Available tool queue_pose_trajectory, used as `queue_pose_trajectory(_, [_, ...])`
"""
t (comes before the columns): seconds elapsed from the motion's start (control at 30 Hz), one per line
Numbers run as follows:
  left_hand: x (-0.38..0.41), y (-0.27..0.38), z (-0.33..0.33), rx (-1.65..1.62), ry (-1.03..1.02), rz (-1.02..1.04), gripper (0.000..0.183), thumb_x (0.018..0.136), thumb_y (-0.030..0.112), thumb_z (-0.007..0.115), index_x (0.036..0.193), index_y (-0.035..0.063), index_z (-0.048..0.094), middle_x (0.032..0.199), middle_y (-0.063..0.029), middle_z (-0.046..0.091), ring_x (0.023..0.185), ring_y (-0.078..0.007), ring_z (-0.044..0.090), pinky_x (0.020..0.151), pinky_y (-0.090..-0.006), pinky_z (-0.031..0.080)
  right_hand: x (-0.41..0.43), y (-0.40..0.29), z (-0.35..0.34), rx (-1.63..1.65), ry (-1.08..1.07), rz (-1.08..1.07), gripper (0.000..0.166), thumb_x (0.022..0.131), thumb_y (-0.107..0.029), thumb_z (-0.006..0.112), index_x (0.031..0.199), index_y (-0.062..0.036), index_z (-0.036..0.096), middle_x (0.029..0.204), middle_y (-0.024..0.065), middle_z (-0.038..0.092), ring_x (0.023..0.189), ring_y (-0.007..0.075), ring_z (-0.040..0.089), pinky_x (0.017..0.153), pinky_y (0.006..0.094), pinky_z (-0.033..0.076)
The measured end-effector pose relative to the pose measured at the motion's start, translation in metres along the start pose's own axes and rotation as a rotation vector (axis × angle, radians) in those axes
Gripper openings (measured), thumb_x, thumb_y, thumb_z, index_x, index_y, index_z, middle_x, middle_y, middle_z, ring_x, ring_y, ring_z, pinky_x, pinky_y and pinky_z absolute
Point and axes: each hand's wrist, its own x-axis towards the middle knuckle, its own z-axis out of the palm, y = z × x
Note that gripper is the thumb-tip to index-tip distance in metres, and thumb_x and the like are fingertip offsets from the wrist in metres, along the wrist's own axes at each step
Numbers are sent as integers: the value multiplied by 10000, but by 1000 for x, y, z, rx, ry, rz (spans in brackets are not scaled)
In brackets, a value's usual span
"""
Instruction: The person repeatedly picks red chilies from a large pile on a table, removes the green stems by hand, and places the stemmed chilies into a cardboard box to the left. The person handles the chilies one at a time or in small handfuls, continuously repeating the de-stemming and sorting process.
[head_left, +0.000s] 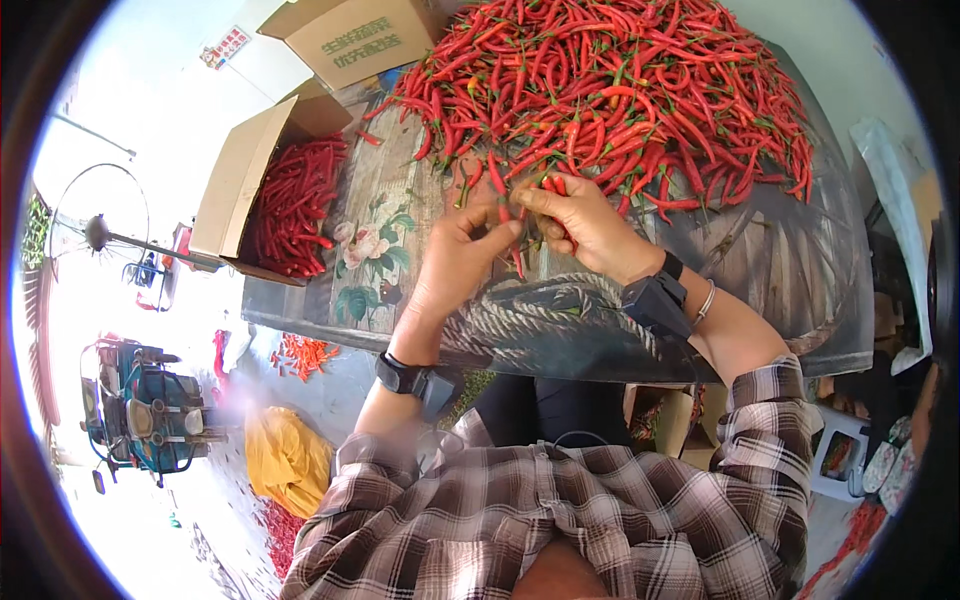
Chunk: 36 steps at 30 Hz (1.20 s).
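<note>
My left hand (472, 251) pinches a red chili pepper (504, 214) between thumb and index finger, above the near part of the table. Close beside it, my right hand (574, 221) is curled around several red chilies (555, 186), with its thumb and index fingertip together near the left hand. Whether that fingertip holds a stem is too small to tell. Just beyond both hands spreads a large heap of red chilies (615, 97), many with green stems. To the left, an open cardboard box (244, 176) lies on its side with stemless-looking red chilies (296, 206) in it.
The table (375, 150) bears a printed cover with flowers and rope. A second cardboard box (367, 41) stands at the far left. On the floor are a yellow sack (289, 454) and loose orange-red pieces (304, 352). Another person sits at the right edge near a plastic stool (836, 454).
</note>
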Motion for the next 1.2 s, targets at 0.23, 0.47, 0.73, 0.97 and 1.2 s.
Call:
queue_pose_trajectory(0.23, [0, 4, -6, -16, 137, -74, 224, 913, 203, 716, 1038, 18, 734, 780, 46, 626, 688, -17, 499, 614, -203, 408, -2, -4, 3, -112, -18, 12, 181, 982, -225, 611, 1084, -79, 643, 608, -69, 461, 455, 20, 368, 389, 201, 253])
queue_pose_trajectory(0.47, [2, -11, 13, 60, 195, 228, 230, 945, 187, 679, 1010, -31, 713, 762, 12, 632, 658, -54, 540, 592, -225, 438, -3, 2, 2, -169, -91, 39, 261, 1008, -246, 572, 1202, -74, 609, 644, -57, 509, 430, 7, 394, 356, 191, 251])
queue_pose_trajectory(0.73, [-3, -5, -3, 127, 7, 109, 292, 969, 223, 638, 1175, 23, 693, 783, 27, 613, 643, -45, 497, 577, -215, 399, 0, 5, -1, -244, -129, -32, 225, 1005, -218, 572, 1165, -64, 614, 672, -49, 524, 452, 0, 404, 388, 173, 279])
queue_pose_trajectory(0.97, [8, 0, -7, -197, 7, -49, 310, 927, 253, 694, 1160, 48, 708, 799, 33, 642, 631, -29, 494, 537, -188, 362, -3, -2, 3, -450, -168, -27, 171, 959, -208, 637, 1003, -45, 659, 656, -43, 532, 528, 33, 448, 456, 220, 322])
queue_pose_trajectory(1.2, [7, -1, -6, -501, -97, -97, 225, 880, 136, 731, 1064, 7, 727, 819, 13, 649, 645, -44, 513, 539, -192, 362, -8, -3, 8, -478, -219, -30, 202, 924, -225, 663, 876, -31, 683, 678, -27, 569, 551, 41, 469, 475, 229, 336])
